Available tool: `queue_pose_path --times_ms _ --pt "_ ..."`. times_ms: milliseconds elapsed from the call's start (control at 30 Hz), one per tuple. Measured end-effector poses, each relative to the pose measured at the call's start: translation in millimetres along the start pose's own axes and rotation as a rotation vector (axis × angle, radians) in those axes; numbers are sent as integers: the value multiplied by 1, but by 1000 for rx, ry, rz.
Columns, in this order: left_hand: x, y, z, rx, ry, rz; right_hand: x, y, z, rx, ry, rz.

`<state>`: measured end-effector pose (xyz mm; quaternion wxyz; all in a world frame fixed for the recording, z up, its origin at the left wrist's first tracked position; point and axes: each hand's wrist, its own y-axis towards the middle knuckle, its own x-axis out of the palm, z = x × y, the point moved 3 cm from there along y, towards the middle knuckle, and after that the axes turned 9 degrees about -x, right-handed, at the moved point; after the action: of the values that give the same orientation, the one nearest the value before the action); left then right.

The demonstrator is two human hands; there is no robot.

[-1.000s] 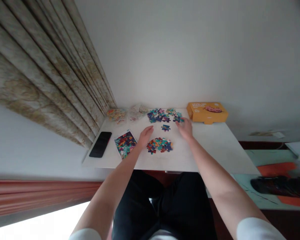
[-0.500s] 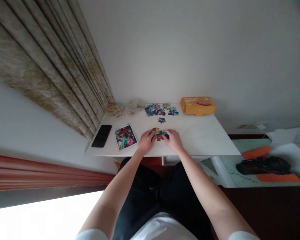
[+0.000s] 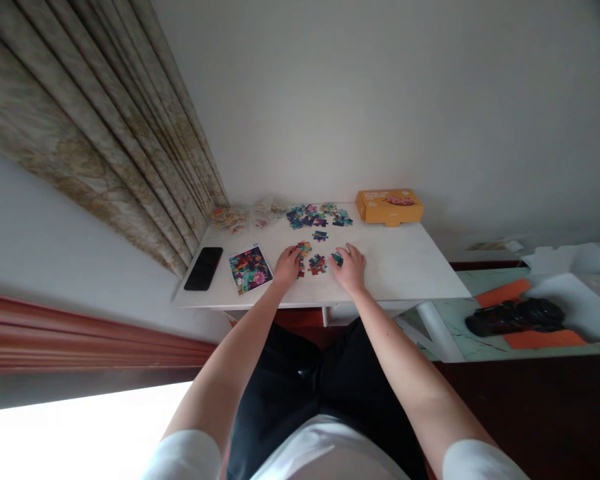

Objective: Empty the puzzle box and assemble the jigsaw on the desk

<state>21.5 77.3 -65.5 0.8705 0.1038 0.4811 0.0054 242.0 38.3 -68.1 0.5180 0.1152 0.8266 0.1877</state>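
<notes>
A small cluster of reddish jigsaw pieces (image 3: 317,265) lies on the white surface (image 3: 400,267) at the centre of the frame, between the two hands. To its left, the left hand (image 3: 285,268) rests with its fingers bent over more orange and red pieces (image 3: 305,248), some showing past the fingertips; whether the fingers are clamped on any of them, I cannot tell. To its right, the right hand (image 3: 351,270) curves its thumb and fingers around a few teal pieces (image 3: 337,258), and I cannot tell whether it grips them or only touches them. Just above the cluster in the frame sits a single dark blue piece (image 3: 321,236), and beyond that a loose heap of blue and purple pieces (image 3: 300,217), with a teal group (image 3: 343,218) at its right end. Left of the left hand lies a printed picture card (image 3: 251,269), slightly turned, and farther left a black phone (image 3: 203,269), near the surface's left edge. At the far left corner are pale orange pieces (image 3: 227,219) beside clear plastic bags (image 3: 267,213). A yellow puzzle box (image 3: 390,208) stands at the back right against the wall (image 3: 380,100). A patterned curtain (image 3: 105,133) fills the upper left of the frame; at the lower right, a black object (image 3: 515,316) lies beside an open white box (image 3: 575,300)
</notes>
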Motion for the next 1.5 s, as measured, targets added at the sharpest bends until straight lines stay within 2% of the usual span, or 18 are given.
queue_pose_path --times_ms 133,200,333,400,500,733,800,933,1033,1133,1267,1400,1500 --pt "-14 8 -7 -54 95 61 -1 -4 -18 -323 51 -195" --pt "-20 1 -9 -62 137 106 0 -5 -21 -368 54 -249" --pt "-22 -30 -3 117 153 43 2 -4 -18 -275 13 -242" --pt "-21 -44 1 163 153 10 4 -4 -16 -241 -6 -232" --pt "-20 -52 4 144 165 -12 7 -3 -12 -187 -27 -214" --pt "-18 -48 3 92 171 -71 11 -4 -5 -96 -53 -188" --pt "-17 -48 2 81 172 -71 9 -4 -7 -114 -52 -187" --pt "-15 -50 1 80 161 -60 5 -5 -14 -252 -12 -258" --pt "-14 -50 -1 89 142 -50 6 -4 -15 -242 -3 -257" --pt "-16 -37 -3 73 120 -11 9 -1 -12 -130 -35 -190" --pt "-17 2 -3 -7 132 28 11 2 -6 38 -84 -112" --pt "-11 37 -3 -35 177 -114 9 4 0 127 -112 -81" --pt "-11 45 -5 -7 225 -220 8 4 2 163 -141 -72"
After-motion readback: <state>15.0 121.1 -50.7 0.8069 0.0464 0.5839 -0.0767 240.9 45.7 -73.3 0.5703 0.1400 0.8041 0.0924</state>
